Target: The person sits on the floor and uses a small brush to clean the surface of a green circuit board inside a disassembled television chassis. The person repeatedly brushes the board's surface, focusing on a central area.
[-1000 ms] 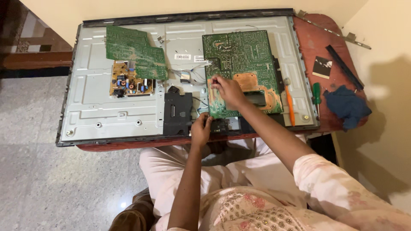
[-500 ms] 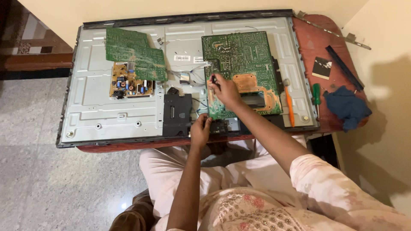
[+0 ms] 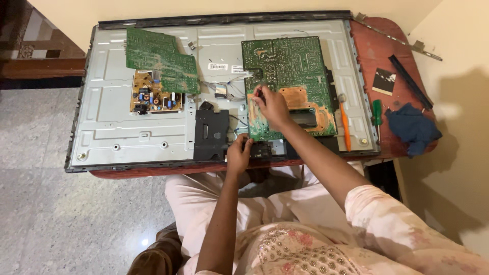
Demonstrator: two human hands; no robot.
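Observation:
A flat-screen panel [image 3: 127,137] lies back-up on a red table, its metal rear plate bare. My right hand [image 3: 273,107] rests on the large green circuit board [image 3: 290,66] and grips a small dark tool [image 3: 259,92], whose tip sits at the board's left edge near a bundle of white wires [image 3: 226,90]. My left hand [image 3: 238,154] is curled over the panel's lower edge, between a black plastic block [image 3: 211,135] and a small dark part [image 3: 262,149]. What its fingers pinch is hidden.
A second green board [image 3: 160,60] overlaps a yellow power board [image 3: 153,98] at the upper left. An orange tool [image 3: 345,126] lies on the panel's right side. On the red table [image 3: 372,46] are a green screwdriver [image 3: 377,112], a blue cloth [image 3: 412,127], a black strip [image 3: 410,81] and a metal bracket [image 3: 397,36].

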